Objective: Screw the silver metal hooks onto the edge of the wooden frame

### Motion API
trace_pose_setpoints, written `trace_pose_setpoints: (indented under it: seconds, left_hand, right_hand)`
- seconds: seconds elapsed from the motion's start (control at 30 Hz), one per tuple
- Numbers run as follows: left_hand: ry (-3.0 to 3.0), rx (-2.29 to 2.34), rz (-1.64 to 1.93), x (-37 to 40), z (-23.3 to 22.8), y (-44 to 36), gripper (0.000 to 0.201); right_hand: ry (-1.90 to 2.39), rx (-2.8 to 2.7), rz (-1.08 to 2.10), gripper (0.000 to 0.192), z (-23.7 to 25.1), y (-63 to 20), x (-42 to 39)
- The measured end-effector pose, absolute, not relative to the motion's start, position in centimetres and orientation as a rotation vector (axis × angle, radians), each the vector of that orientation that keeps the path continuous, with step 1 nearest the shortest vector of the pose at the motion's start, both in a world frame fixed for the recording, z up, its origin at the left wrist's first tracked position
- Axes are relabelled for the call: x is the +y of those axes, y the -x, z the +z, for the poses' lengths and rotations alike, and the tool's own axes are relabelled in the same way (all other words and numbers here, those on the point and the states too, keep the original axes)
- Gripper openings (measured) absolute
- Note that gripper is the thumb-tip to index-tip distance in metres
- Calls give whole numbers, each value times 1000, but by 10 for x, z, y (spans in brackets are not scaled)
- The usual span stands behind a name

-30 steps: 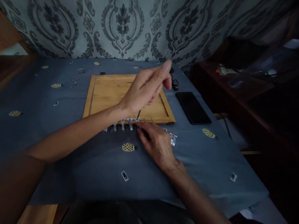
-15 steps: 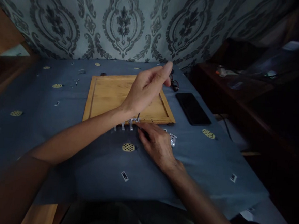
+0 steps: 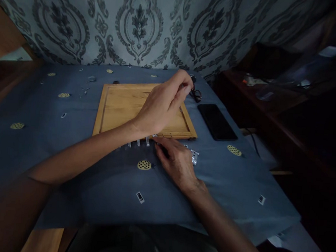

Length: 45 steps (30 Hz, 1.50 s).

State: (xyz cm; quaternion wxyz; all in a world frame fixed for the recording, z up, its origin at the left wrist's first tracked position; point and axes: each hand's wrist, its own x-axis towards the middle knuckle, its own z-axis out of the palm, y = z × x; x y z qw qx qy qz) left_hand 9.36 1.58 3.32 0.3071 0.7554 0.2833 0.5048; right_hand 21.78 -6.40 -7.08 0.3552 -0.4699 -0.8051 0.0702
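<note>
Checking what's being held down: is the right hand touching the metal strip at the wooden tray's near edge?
Touching. In the head view the right hand lies with its fingertips pressed on the metal strip.

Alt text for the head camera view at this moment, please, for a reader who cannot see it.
The left hand is raised, fingers curled in a grip on a thin tool that is mostly hidden, above a row of small metal brackets at the near edge of a wooden tray. The right hand rests on the blue cloth beside the brackets. A black phone lies right of the tray.
</note>
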Motion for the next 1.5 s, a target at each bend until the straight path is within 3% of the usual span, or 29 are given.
trace_pose_setpoints:
  seconds: [0.33,0.63,0.9,1.17,1.5]
  left_hand:
    - [-1364,692,1236,14,40,-103,50]
    - [-1495,661,1125,19,39,-104,51]
    - [-2039,735,1206,17,40,-90,18]
    - [-1466,703,1195,12,39,-106,47]
    - [-1523,565,1080,19,36,-100,51]
  right_hand:
    - [1209,-2098,193,25,-71,-219,-64]
    - [1209,-2090,199,25,-71,-218,-65]
    - [1259,-2072,237,28,-72,-218,-64]
    - [1240,-2086,229,27,-69,-218,-65]
    - [1220,-2096,226,26,-71,-218,-65]
